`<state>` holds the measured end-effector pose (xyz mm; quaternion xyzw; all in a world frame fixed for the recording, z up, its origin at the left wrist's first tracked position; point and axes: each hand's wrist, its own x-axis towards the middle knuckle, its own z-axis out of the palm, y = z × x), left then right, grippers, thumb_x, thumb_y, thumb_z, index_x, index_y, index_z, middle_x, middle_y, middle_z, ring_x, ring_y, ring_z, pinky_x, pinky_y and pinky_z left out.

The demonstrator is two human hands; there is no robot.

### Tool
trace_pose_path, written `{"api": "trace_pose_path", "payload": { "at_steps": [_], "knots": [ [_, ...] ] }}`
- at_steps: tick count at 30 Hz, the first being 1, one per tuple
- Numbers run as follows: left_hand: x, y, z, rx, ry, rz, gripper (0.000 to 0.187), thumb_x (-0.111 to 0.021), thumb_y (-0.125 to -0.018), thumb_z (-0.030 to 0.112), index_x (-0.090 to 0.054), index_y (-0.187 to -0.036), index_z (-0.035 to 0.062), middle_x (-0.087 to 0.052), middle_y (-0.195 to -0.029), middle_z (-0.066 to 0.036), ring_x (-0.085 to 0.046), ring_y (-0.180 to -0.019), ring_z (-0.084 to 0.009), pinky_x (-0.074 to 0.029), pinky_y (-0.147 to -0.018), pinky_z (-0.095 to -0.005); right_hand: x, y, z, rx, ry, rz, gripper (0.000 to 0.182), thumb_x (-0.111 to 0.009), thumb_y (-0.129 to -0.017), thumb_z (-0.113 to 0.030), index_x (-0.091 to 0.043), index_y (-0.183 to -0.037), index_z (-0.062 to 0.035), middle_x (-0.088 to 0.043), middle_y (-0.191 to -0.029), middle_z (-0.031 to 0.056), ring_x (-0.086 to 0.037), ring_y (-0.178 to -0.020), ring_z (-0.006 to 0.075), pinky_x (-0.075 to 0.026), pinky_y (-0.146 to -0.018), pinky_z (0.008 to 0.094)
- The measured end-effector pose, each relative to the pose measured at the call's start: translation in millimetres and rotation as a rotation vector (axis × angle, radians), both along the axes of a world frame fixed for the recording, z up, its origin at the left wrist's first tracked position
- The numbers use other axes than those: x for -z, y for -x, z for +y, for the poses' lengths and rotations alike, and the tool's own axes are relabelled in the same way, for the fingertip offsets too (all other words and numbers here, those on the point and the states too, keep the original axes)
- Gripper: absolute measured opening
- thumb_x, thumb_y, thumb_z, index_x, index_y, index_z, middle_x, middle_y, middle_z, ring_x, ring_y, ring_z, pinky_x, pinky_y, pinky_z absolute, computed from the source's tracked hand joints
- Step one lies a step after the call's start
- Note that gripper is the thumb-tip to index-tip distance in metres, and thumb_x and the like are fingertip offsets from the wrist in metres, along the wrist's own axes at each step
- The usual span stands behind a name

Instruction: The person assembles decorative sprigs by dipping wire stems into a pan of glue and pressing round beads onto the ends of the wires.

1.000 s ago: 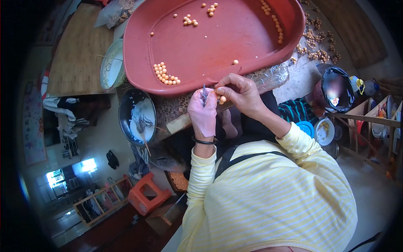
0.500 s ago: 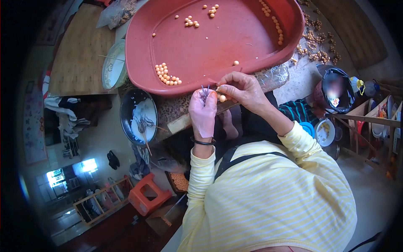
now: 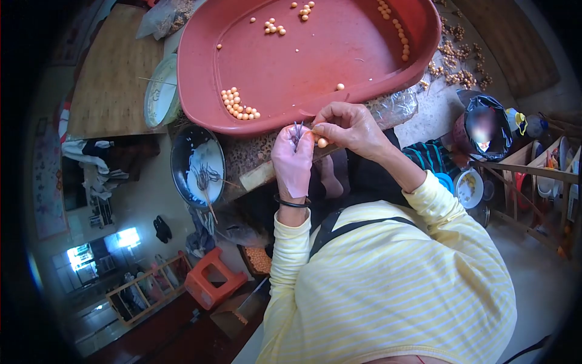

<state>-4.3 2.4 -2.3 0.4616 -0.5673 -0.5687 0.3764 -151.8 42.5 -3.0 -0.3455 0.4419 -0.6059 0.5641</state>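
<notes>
My left hand, with a black bracelet at the wrist, is closed around a bundle of thin dark stems whose tips stick up past the fingers. Close on its right, my right hand has thumb and index finger pinched together; what lies between them is too small to name. Just below these fingertips an orange bead shows. Both hands are at the near rim of a large red tub. Groups of orange beads lie inside the tub, at its left, far and right sides.
A dark bowl with white contents and dark stems stands left of my hands, a pale green-rimmed dish above it. An orange stool is lower left. A black-lined bin and bead clusters are at the right.
My right fingertips have shifted slightly toward my left hand, and less of the bead below them shows. The tub and surroundings appear shifted slightly left with the view.
</notes>
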Motion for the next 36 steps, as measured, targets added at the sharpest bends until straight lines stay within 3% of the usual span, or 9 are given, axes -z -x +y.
{"api": "trace_pose_path", "payload": {
  "at_steps": [4,8,11,13,15,16,21,25,36],
  "knots": [
    [1.0,-0.2,-1.5,0.023,0.057,-0.078,0.009,-0.056,-0.089,0.004,-0.058,-0.097,0.0020,-0.059,-0.079,-0.001,-0.049,-0.063,-0.0039,-0.036,-0.051,-0.0132,1.2,0.7,-1.3,-0.016,0.002,-0.016,0.007,-0.064,-0.087,-0.008,-0.063,-0.090,-0.0024,-0.063,-0.074,0.0033,-0.054,-0.061,0.0049,-0.043,-0.052,0.0141],
    [8.0,2.1,-1.5,0.005,0.002,-0.028,0.009,-0.059,-0.085,0.003,-0.059,-0.093,-0.0004,-0.064,-0.082,-0.006,-0.056,-0.068,-0.0112,-0.048,-0.064,-0.0227,3.5,1.5,-0.8,0.001,-0.034,-0.105,0.007,-0.062,-0.086,-0.006,-0.064,-0.085,0.0003,-0.062,-0.074,0.0048,-0.055,-0.063,0.0070,-0.045,-0.056,0.0163],
    [12.2,7.2,11.7,-0.006,-0.005,-0.008,0.008,-0.059,-0.084,0.003,-0.059,-0.092,0.0003,-0.063,-0.081,-0.006,-0.055,-0.067,-0.0119,-0.047,-0.063,-0.0237,9.0,2.2,14.0,0.044,0.017,0.044,0.008,-0.062,-0.085,-0.007,-0.064,-0.086,0.0001,-0.062,-0.075,0.0046,-0.054,-0.064,0.0076,-0.046,-0.058,0.0180],
    [29.3,7.3,15.8,0.046,0.117,-0.072,0.008,-0.057,-0.087,0.005,-0.058,-0.095,0.0019,-0.060,-0.079,-0.003,-0.049,-0.062,-0.0061,-0.040,-0.054,-0.0174,19.3,2.4,18.8,0.140,0.027,0.244,0.008,-0.062,-0.084,-0.007,-0.063,-0.086,0.0003,-0.062,-0.075,0.0034,-0.054,-0.064,0.0081,-0.045,-0.059,0.0192],
    [27.5,17.1,23.7,0.060,0.167,-0.150,0.008,-0.058,-0.086,0.006,-0.058,-0.093,0.0020,-0.061,-0.078,-0.004,-0.049,-0.061,-0.0082,-0.042,-0.055,-0.0200,26.6,7.7,27.2,0.179,0.020,0.343,0.007,-0.062,-0.083,-0.006,-0.063,-0.086,0.0000,-0.062,-0.075,0.0025,-0.054,-0.064,0.0091,-0.045,-0.060,0.0201],
    [38.9,27.3,25.9,0.039,0.265,-0.140,0.008,-0.059,-0.085,0.006,-0.059,-0.091,0.0022,-0.061,-0.076,-0.004,-0.049,-0.060,-0.0097,-0.043,-0.056,-0.0218,28.0,15.6,31.7,0.168,-0.039,0.265,0.007,-0.063,-0.082,-0.006,-0.064,-0.086,-0.0002,-0.062,-0.075,0.0024,-0.054,-0.065,0.0096,-0.045,-0.060,0.0207],
    [70.0,62.1,37.9,0.055,0.221,-0.086,0.006,-0.057,-0.084,0.005,-0.058,-0.089,0.0023,-0.061,-0.074,-0.004,-0.050,-0.060,-0.0102,-0.044,-0.055,-0.0226,62.1,51.8,43.9,0.189,0.002,0.414,0.007,-0.063,-0.081,-0.005,-0.065,-0.085,-0.0005,-0.061,-0.076,0.0031,-0.053,-0.066,0.0098,-0.044,-0.060,0.0206],
    [87.3,97.6,31.4,0.040,0.059,0.195,0.002,-0.055,-0.084,0.004,-0.056,-0.086,0.0025,-0.059,-0.070,-0.003,-0.051,-0.059,-0.0100,-0.043,-0.055,-0.0218,59.1,86.0,33.5,0.100,-0.100,0.287,0.008,-0.064,-0.081,-0.006,-0.065,-0.086,0.0000,-0.063,-0.077,0.0044,-0.053,-0.065,0.0106,-0.045,-0.058,0.0210],
    [124.7,96.6,-9.4,0.004,0.223,0.084,0.002,-0.056,-0.084,0.003,-0.055,-0.086,0.0027,-0.058,-0.072,-0.002,-0.050,-0.060,-0.0091,-0.042,-0.056,-0.0203,94.1,89.2,-7.9,0.027,0.042,0.126,0.006,-0.062,-0.084,-0.002,-0.064,-0.089,0.0001,-0.063,-0.073,0.0053,-0.053,-0.056,0.0080,-0.042,-0.049,0.0168]
  ]
}}
